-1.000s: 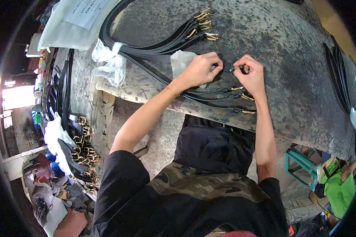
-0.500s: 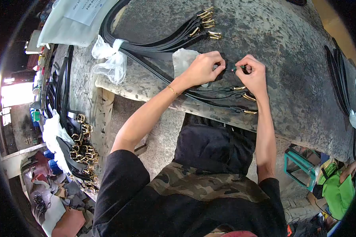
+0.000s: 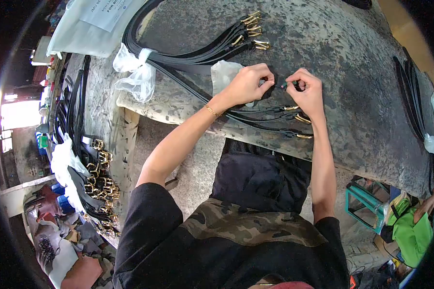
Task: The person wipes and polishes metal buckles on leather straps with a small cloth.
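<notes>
My left hand (image 3: pixel 251 83) is closed in a pinch above the table, beside a whitish plastic bag (image 3: pixel 223 75); what its fingers hold is too small to make out. Facing it, my right hand (image 3: pixel 307 90) pinches a small dark green item (image 3: pixel 285 85) between thumb and fingers. Black belts with gold buckles (image 3: pixel 260 45) lie beyond my hands, wrapped with clear plastic (image 3: pixel 142 59) at the left. Nearer to me, more belt ends with gold buckles (image 3: pixel 301 118) rest along the table's front edge, under and beside my wrists.
The worn table (image 3: pixel 361 139) curves around me. A white labelled bag (image 3: pixel 82 36) lies at its far left. Buckled belts (image 3: pixel 101 183) hang at the left above leather scraps (image 3: pixel 84 269). Black straps (image 3: pixel 412 96) lie at the right, near a green frame (image 3: pixel 364 204) and bright green cloth (image 3: pixel 412 236).
My right hand has shifted slightly left, toward my left hand, and the green item in it shows less. My left hand has hardly moved.
</notes>
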